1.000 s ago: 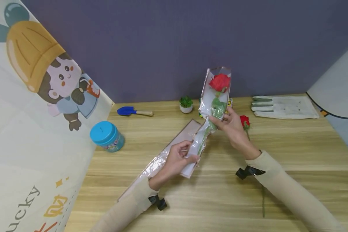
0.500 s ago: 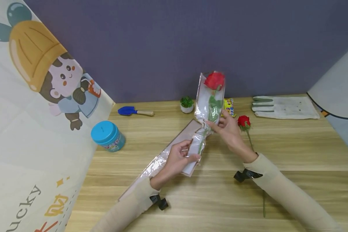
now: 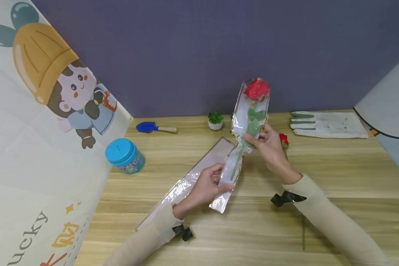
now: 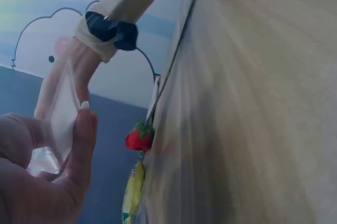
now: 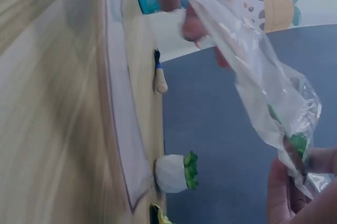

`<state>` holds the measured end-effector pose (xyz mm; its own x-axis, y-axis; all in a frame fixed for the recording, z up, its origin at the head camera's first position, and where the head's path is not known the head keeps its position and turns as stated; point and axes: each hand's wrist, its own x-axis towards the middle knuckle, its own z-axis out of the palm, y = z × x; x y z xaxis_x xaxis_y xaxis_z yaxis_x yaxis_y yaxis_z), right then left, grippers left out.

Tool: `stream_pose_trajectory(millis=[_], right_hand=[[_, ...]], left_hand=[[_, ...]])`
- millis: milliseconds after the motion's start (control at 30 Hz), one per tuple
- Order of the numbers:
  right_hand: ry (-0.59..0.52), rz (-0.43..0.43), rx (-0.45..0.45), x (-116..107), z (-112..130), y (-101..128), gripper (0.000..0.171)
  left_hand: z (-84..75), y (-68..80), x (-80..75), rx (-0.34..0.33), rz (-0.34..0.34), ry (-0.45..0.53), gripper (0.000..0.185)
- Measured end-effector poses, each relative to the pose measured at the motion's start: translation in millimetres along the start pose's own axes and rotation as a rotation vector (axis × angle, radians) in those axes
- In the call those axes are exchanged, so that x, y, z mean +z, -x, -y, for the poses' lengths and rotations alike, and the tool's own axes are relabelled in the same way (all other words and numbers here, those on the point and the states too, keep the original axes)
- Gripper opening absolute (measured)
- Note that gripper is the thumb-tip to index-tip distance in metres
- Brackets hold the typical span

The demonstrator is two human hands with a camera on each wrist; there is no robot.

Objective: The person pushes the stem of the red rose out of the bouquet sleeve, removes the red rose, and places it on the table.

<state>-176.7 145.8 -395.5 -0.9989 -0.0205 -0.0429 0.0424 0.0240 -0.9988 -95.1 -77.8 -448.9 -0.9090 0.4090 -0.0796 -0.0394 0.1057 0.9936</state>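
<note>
The left hand [image 3: 207,185] pinches the clear sleeve's [image 3: 232,170] lower end; the right hand's [image 3: 269,142] grip closes around the rose [image 3: 256,89] stem mid-sleeve, above the bench [image 3: 336,166]. Advisable: steady the sleeve, avoid crushing leaves.

There are two red roses: one rose [image 3: 256,89] sits inside a clear wrapper [image 3: 244,125], and a second rose [image 3: 283,140] lies on the table [image 3: 336,166] just right of it. There are two wrappers; the other wrapper [image 3: 199,173] lies flat, left of the first. Behind it are one blue tub [image 3: 124,156], one blue shovel [image 3: 155,128], one tiny plant pot [image 3: 215,120] and one white glove [image 3: 329,125].
</note>
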Motion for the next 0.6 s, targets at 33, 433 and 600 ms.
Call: stream_pose_trajectory(millis=[33,433,600], right_hand=[[-0.019,-0.009,0.004,-1,1,-1,0.061],[-0.136,-0.032,-0.012,-15,11,-7,0.045],[-0.157,-0.018,-0.022,-13,12,-7,0.042]], left_hand=[[0.7,0.6,0.7,0.001,0.018,-0.011,0.063],[1.9,3.7,11.1,-0.074,0.097,-0.06,0.075],[-3.2,-2.2,6.6,0.005,0.067,-0.117,0.083]])
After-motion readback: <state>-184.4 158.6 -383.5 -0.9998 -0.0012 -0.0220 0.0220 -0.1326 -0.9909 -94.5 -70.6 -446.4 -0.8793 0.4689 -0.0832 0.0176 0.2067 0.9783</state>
